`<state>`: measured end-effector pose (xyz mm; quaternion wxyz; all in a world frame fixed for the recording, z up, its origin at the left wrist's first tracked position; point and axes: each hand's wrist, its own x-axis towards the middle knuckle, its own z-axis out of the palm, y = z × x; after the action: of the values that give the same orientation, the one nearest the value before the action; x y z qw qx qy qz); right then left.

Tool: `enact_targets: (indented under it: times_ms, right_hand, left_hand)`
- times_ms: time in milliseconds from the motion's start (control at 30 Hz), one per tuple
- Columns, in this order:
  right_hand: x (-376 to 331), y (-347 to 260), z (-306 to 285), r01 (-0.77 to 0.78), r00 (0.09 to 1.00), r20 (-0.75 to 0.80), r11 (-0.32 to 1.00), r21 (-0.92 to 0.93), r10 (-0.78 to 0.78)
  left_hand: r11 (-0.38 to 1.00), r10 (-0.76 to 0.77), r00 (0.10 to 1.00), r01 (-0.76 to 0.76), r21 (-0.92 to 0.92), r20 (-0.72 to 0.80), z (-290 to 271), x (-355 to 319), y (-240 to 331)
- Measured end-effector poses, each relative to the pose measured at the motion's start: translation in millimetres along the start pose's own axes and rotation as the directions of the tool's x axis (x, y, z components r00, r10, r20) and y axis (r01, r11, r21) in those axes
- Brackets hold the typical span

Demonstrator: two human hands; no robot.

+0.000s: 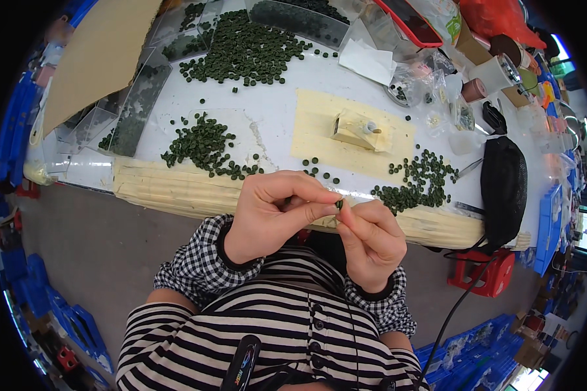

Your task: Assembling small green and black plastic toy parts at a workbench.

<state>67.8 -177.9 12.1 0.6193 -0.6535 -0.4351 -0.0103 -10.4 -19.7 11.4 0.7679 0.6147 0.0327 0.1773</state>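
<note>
Between the fingertips of my left hand [277, 212] is a small dark green ring-like piece [339, 204], pinched near the table's front edge. My right hand [374, 241] meets it there, thumb and forefinger pressed together at the piece; whether they grip it or something tiny else is hidden. Beyond my left hand lies a pile of similar green pieces [202, 146]. Another loose heap [414, 186] spreads just past my right hand. A small tape-covered block with a metal peg [362, 129] stands on a taped patch of table, beyond both hands.
A large pile of green pieces [241, 49] lies at the back, beside clear plastic trays [140, 98] and a cardboard sheet [98, 62]. A black pouch [504, 189] hangs over the right side. A red-cased phone [411, 21] and plastic bags crowd the back right. A red stool [482, 272] stands below.
</note>
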Motion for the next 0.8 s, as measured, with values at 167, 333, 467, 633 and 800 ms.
enact_targets:
  times_ms: [167,333,467,633,800]
  right_hand:
    - [-1.7,4.0,-0.5,0.017,1.0,0.004,1.0,0.004,-0.017]
    - [-1.0,5.7,-1.2,0.027,1.0,-0.003,0.999,0.023,-0.027]
    - [-0.3,8.3,-4.5,0.038,0.999,-0.022,0.999,0.021,-0.038]
    - [0.3,6.5,-3.8,0.03,0.999,-0.027,0.999,0.018,-0.029]
    - [-3.4,6.8,-5.4,0.006,1.0,0.011,1.0,0.019,-0.006]
  left_hand:
    - [1.0,-0.005,1.0,0.005,0.013,0.004,0.0,-0.2,0.3]
    - [1.0,-0.008,1.0,0.008,0.0,0.003,1.0,-0.3,0.6]
    - [1.0,0.015,1.0,-0.015,0.021,0.002,3.8,1.1,2.1]
    - [0.999,0.013,1.0,-0.012,0.038,-0.008,4.6,1.1,4.9]
    - [0.997,0.014,1.0,-0.014,0.079,-0.006,2.6,1.8,6.2]
